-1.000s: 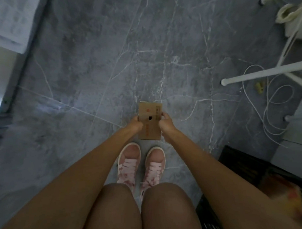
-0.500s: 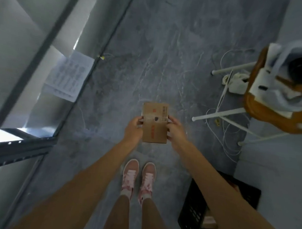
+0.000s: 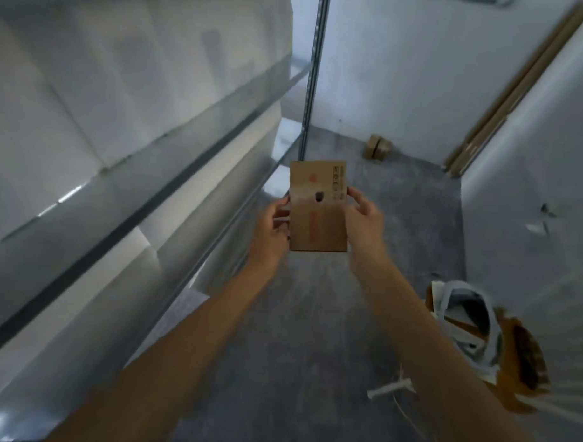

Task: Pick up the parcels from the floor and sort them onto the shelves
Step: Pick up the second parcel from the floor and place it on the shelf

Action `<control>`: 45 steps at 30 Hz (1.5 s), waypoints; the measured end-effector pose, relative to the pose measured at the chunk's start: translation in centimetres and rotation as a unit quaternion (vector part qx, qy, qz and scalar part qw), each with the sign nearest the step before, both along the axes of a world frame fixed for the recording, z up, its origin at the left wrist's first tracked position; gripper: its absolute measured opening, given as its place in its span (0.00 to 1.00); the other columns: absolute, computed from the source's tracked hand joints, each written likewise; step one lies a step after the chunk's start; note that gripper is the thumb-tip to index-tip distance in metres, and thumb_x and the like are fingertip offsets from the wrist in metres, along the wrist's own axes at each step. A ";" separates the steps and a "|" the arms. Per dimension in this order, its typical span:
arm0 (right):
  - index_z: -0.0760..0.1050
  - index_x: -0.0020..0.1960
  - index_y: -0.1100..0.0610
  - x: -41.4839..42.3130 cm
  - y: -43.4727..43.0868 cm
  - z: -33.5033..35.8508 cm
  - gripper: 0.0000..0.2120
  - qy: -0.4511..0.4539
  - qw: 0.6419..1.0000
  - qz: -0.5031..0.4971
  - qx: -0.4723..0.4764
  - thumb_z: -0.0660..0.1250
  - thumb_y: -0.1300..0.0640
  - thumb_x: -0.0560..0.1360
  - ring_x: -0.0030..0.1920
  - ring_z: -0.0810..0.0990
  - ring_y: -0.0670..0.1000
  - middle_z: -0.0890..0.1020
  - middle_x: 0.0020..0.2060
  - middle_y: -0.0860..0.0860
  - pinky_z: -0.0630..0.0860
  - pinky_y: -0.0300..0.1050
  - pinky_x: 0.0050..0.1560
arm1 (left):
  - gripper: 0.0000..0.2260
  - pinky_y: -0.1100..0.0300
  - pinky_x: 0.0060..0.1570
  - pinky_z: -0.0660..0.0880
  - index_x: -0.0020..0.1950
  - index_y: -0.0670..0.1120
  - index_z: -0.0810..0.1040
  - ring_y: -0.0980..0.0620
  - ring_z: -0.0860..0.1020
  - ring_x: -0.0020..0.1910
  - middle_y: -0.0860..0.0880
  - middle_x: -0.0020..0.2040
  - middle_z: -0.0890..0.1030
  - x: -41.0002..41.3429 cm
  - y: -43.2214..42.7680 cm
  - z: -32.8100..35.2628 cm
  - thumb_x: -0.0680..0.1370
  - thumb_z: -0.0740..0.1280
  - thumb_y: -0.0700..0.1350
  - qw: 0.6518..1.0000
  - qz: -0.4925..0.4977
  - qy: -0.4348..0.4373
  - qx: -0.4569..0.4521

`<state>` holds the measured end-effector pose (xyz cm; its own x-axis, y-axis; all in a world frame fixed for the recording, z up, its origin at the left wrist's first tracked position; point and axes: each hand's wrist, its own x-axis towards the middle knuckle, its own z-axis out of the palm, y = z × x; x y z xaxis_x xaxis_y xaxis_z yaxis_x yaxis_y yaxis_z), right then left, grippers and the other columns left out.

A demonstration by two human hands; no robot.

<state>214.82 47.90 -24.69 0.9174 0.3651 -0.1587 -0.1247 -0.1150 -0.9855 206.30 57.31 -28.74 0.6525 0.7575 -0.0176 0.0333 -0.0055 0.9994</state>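
A small brown cardboard parcel (image 3: 318,205) with orange print and a dark hole in its face is held in front of me at mid-frame. My left hand (image 3: 272,226) grips its left edge and my right hand (image 3: 363,216) grips its right edge. A metal shelf unit (image 3: 146,169) with grey shelves runs along my left side, close beside the parcel. Another brown parcel (image 3: 378,147) lies on the grey floor near the far wall.
A wooden stool (image 3: 517,354) with a white bag on it stands at my lower right, with its white leg (image 3: 390,389) and a cable beneath. Wooden strips (image 3: 506,96) lean in the far right corner. White walls close the room ahead and at right.
I have risen from a crouch with the parcel in both hands. The view has swung up from the floor and my shoes to the shelves and the far wall.
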 end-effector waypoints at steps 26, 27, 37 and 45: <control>0.70 0.67 0.43 -15.1 -7.4 28.6 0.18 -0.164 0.945 0.172 0.224 0.63 0.48 0.77 0.52 0.77 0.42 0.79 0.58 0.47 0.71 0.33 0.40 | 0.36 0.71 0.34 0.76 0.65 0.59 0.59 0.60 0.76 0.51 0.64 0.54 0.71 -18.1 -8.5 29.3 0.61 0.70 0.64 0.986 0.031 -0.125 0.102; 0.69 0.67 0.43 -16.0 -7.2 28.2 0.19 -0.167 0.943 0.187 0.218 0.63 0.46 0.77 0.53 0.77 0.43 0.78 0.59 0.48 0.72 0.34 0.42 | 0.37 0.72 0.32 0.76 0.64 0.59 0.59 0.60 0.76 0.51 0.64 0.53 0.71 -19.1 -8.8 29.1 0.59 0.70 0.65 0.985 0.057 -0.123 0.103; 0.60 0.72 0.43 -25.7 -5.9 25.3 0.34 -0.149 0.895 0.388 0.161 0.67 0.38 0.70 0.62 0.75 0.51 0.72 0.66 0.49 0.76 0.47 0.58 | 0.47 0.47 0.61 0.75 0.71 0.53 0.57 0.49 0.72 0.63 0.51 0.67 0.69 -31.1 -12.1 27.9 0.56 0.69 0.67 0.950 0.280 -0.005 0.138; 0.61 0.67 0.41 -36.9 -6.8 26.0 0.42 -0.133 0.822 0.525 0.174 0.69 0.33 0.56 0.57 0.75 0.43 0.72 0.59 0.42 0.75 0.32 0.44 | 0.46 0.63 0.51 0.74 0.71 0.54 0.57 0.55 0.71 0.60 0.56 0.61 0.68 -42.9 -15.3 28.7 0.58 0.71 0.65 0.908 0.370 -0.002 0.196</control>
